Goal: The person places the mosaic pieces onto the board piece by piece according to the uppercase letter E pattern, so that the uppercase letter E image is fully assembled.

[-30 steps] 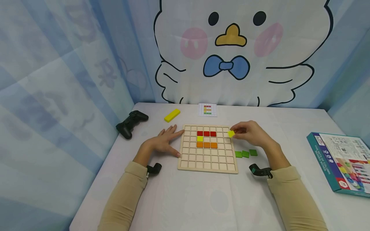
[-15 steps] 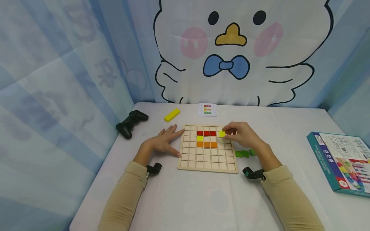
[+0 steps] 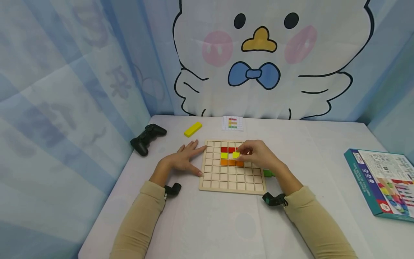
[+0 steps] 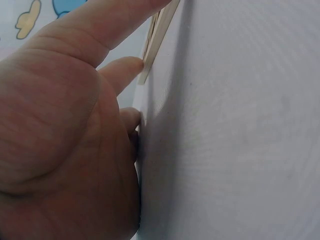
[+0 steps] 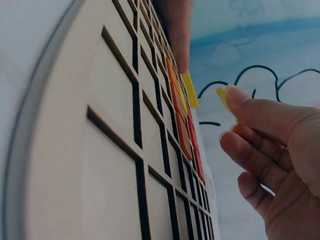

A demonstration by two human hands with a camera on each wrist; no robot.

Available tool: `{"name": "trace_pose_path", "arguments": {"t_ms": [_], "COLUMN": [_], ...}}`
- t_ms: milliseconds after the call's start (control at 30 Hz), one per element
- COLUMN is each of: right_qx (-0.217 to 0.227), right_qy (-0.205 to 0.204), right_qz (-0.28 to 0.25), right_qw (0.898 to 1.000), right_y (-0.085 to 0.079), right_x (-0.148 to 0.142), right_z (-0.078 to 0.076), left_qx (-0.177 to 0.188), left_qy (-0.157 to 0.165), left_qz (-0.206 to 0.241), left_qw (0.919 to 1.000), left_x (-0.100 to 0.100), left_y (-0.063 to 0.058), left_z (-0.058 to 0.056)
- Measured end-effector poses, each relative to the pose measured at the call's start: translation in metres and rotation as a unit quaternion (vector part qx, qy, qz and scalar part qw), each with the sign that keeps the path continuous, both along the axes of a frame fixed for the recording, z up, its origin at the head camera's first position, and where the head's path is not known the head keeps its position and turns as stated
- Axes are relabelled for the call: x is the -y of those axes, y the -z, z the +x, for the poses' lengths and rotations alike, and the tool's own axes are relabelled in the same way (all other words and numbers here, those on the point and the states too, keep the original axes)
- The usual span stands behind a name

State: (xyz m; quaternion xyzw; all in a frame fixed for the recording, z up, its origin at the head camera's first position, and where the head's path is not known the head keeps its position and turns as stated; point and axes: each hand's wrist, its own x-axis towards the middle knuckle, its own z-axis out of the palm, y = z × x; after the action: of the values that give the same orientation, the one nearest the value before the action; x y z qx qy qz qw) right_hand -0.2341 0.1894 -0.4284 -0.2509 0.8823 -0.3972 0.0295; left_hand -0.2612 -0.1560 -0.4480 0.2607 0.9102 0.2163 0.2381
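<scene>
My right hand (image 3: pixel 260 154) pinches a small yellow square tile (image 3: pixel 235 155) between thumb and fingertips, over the wooden grid board (image 3: pixel 223 186). In the right wrist view that tile (image 5: pixel 222 98) is held a little off the board's face. On the grid lie red tiles (image 3: pixel 224 149), one yellow tile (image 3: pixel 224 155) and a row of orange tiles (image 3: pixel 224 162); the right fingers partly cover the red and orange rows. My left hand (image 3: pixel 182 158) lies spread at the board's left side, thumb and a finger touching its edge. In the left wrist view, fingertips meet the board's side (image 4: pixel 159 42).
Green tiles (image 3: pixel 267 173) lie right of the board, partly behind the right wrist. A yellow bar (image 3: pixel 193 129) and a patterned card (image 3: pixel 233 123) are behind it. A black game controller (image 3: pixel 147 138) sits at the left, a flat box (image 3: pixel 385 183) at the right.
My right hand has moved left with the yellow tile, from the board's right edge to above the grid between the red and orange rows. The left hand stays put.
</scene>
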Motion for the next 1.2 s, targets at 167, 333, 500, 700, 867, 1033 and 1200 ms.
{"name": "trace_pose_path", "arguments": {"t_ms": [167,333,500,700,867,1033,1200], "right_qx": [-0.007,0.001,0.015,0.012,0.021,0.029,0.033], "right_qy": [-0.016,-0.039,-0.064,-0.079,-0.08,-0.086,-0.09], "right_qz": [-0.001,0.005,0.011,0.022,0.035,0.041,0.044], "right_qw": [1.0,0.999,0.998,0.997,0.996,0.995,0.994], "right_y": [0.003,0.003,0.006,0.009,0.01,0.012,0.013], "right_x": [0.01,0.02,0.028,0.034,0.037,0.039,0.041], "right_z": [0.0,0.003,0.006,0.008,0.009,0.01,0.011], "left_qx": [-0.002,-0.002,0.001,0.001,0.001,0.001,0.001], "left_qy": [0.002,0.0,-0.006,-0.009,-0.011,-0.01,-0.01], "left_qz": [0.0,0.0,-0.002,-0.008,-0.007,-0.004,-0.005], "left_qw": [1.0,1.0,1.0,0.9999,0.9999,0.9999,0.9999], "left_x": [0.0,-0.001,-0.001,-0.001,-0.001,-0.001,-0.001], "left_y": [0.0,0.0,-0.001,0.0,0.0,-0.002,-0.001], "left_z": [0.0,0.0,0.001,-0.001,-0.001,0.0,-0.001]}}
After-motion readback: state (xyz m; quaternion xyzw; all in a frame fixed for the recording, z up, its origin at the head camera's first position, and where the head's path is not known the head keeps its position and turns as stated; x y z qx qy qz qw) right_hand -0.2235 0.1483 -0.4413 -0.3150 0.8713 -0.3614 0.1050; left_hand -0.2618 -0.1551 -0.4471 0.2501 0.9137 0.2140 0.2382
